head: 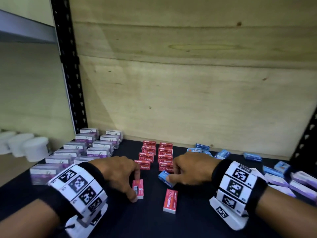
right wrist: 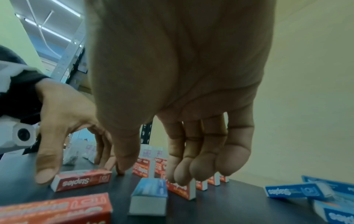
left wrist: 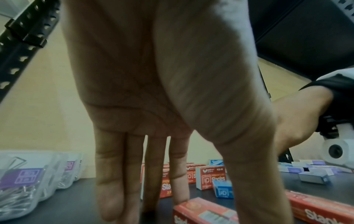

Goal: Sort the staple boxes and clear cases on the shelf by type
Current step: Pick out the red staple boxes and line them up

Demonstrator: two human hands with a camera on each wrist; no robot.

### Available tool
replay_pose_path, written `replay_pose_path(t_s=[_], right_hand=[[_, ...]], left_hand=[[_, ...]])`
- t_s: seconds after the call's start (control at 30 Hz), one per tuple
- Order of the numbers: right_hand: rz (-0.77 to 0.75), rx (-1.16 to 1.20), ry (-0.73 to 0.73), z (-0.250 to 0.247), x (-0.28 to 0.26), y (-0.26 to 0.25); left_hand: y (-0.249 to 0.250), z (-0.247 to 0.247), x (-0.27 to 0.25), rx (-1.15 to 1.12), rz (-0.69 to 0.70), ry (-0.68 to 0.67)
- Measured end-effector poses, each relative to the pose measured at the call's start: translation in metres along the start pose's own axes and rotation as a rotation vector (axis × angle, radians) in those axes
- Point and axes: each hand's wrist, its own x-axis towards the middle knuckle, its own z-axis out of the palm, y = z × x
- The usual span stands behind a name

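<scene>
My left hand (head: 135,187) pinches a red staple box (head: 139,186) lengthwise, index finger at its far end and thumb at its near end; the box lies flat on the dark shelf (head: 197,220). The same red staple box (right wrist: 82,180) shows in the right wrist view. My right hand (head: 171,174) hovers over a blue staple box (head: 165,178), thumb to one side and loosely curled fingers (right wrist: 191,171) past its far end. That blue box (right wrist: 148,192) sits flat with a gap to the thumb. A second loose red box (head: 170,200) lies in front.
Two rows of red staple boxes (head: 156,157) stand mid-shelf. Clear paper-clip cases (head: 82,150) fill the left side, with more clear cases (head: 300,182) at the right. Blue boxes (head: 223,153) lie scattered at back right. A black upright (head: 68,74) and white tubs (head: 34,148) are further left.
</scene>
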Motion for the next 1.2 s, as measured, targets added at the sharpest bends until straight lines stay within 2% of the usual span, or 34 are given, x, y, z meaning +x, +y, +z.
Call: replay_pose_path(t_s=[0.2,0.33,0.5,0.7,0.87,0.93,1.0,1.1,1.2], right_hand=[[0.039,-0.159,-0.028,0.005,0.010,-0.009],[0.046,-0.173,-0.047,0.000,0.009,-0.004],[0.138,-0.180,-0.116,-0.010,0.006,0.031],[0.313,-0.239,-0.045,-0.005,0.005,0.077],[0.347,-0.248,-0.056,-0.004,0.004,0.082],[0.298,-0.244,-0.018,-0.005,0.004,0.076],[0.187,-0.138,0.013,-0.006,0.000,0.064],[-0.009,0.099,-0.093,-0.004,-0.008,0.033],[-0.082,0.095,-0.183,0.004,-0.012,0.005]], left_hand=[[0.001,0.000,0.002,0.037,-0.016,-0.015],[0.003,-0.003,0.002,0.062,0.003,-0.020],[0.003,-0.004,0.003,0.043,-0.006,-0.026],[0.006,0.002,0.006,0.037,-0.067,0.042],[0.012,0.005,0.003,0.056,-0.152,0.061],[0.016,0.007,0.004,0.150,-0.182,0.054],[0.021,0.010,0.004,0.218,-0.206,0.043],[0.027,0.011,0.003,0.235,-0.213,0.041],[0.027,0.010,0.001,0.202,-0.191,0.054]])
